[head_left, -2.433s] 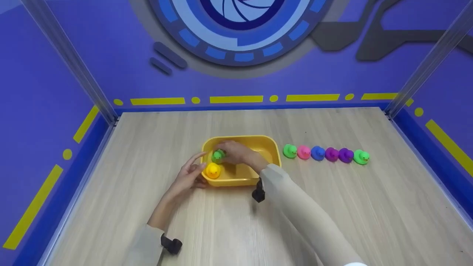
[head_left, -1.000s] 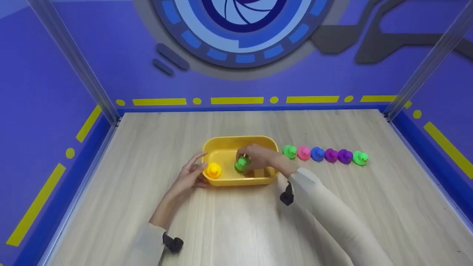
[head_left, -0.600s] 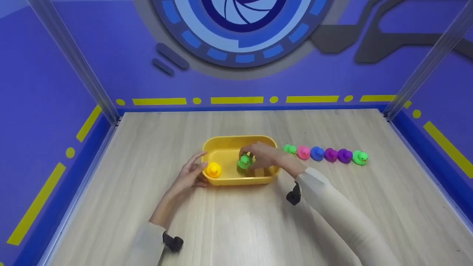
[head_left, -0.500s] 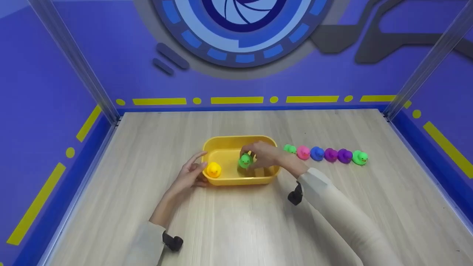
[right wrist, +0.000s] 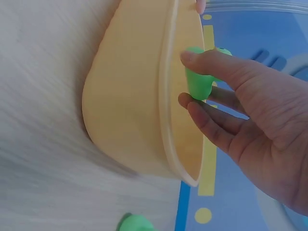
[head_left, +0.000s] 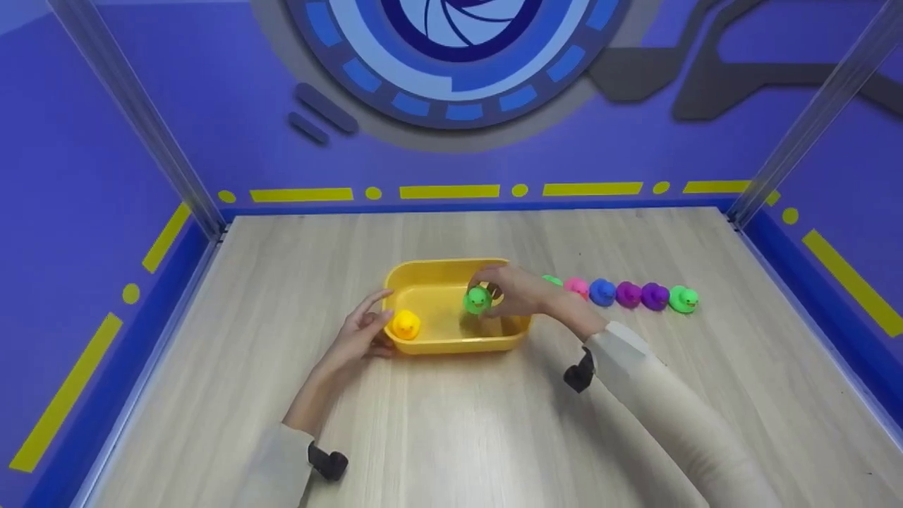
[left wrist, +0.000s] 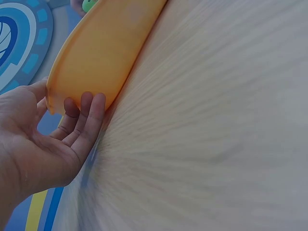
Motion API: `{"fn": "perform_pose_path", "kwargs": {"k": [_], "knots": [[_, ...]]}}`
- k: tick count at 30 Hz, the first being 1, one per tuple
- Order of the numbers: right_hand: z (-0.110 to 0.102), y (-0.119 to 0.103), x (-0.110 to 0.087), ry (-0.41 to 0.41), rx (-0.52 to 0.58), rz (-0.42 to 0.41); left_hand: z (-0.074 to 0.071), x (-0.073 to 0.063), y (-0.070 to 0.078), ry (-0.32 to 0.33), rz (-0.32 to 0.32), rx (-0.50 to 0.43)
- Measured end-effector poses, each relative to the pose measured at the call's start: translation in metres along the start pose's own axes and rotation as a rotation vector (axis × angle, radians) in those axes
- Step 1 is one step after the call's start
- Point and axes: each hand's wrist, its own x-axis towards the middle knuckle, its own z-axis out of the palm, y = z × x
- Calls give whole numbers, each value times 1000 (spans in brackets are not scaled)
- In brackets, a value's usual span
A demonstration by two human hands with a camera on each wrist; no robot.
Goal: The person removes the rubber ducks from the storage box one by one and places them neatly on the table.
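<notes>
My right hand (head_left: 518, 291) pinches a green rubber duck (head_left: 477, 300) between thumb and fingers, over the right half of a yellow plastic tub (head_left: 451, 346). In the right wrist view the duck (right wrist: 198, 79) is level with the tub's rim (right wrist: 166, 86), thumb on one side and fingertips on the other. A yellow rubber duck (head_left: 406, 324) sits inside the tub at its left front corner. My left hand (head_left: 358, 335) holds the tub's left end. The left wrist view has its fingers (left wrist: 91, 118) against the outer wall (left wrist: 96, 57).
Right of the tub, several rubber ducks stand in a row: a green one partly hidden by my right hand, a pink one (head_left: 577, 287), a blue one (head_left: 602, 292), two purple ones and a green one (head_left: 683, 300) at the end. Blue-purple panels (head_left: 451, 166) enclose the wooden tabletop (head_left: 451, 423).
My right hand has taken the green duck from the tub's left side, moved it to the right and raised it. The left hand has stayed at the tub's left end.
</notes>
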Motion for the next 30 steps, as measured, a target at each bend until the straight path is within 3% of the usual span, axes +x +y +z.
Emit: {"fn": "perform_pose_path", "kwargs": {"k": [7, 17, 30], "knots": [[-5, 2, -10, 82, -24, -67, 0, 2, 1, 1, -13, 8], [-13, 2, -25, 153, -21, -88, 0, 0, -1, -4, -11, 13], [-21, 4, -40, 184, -5, -36, 0, 3, 0, 11, -17, -6]]}}
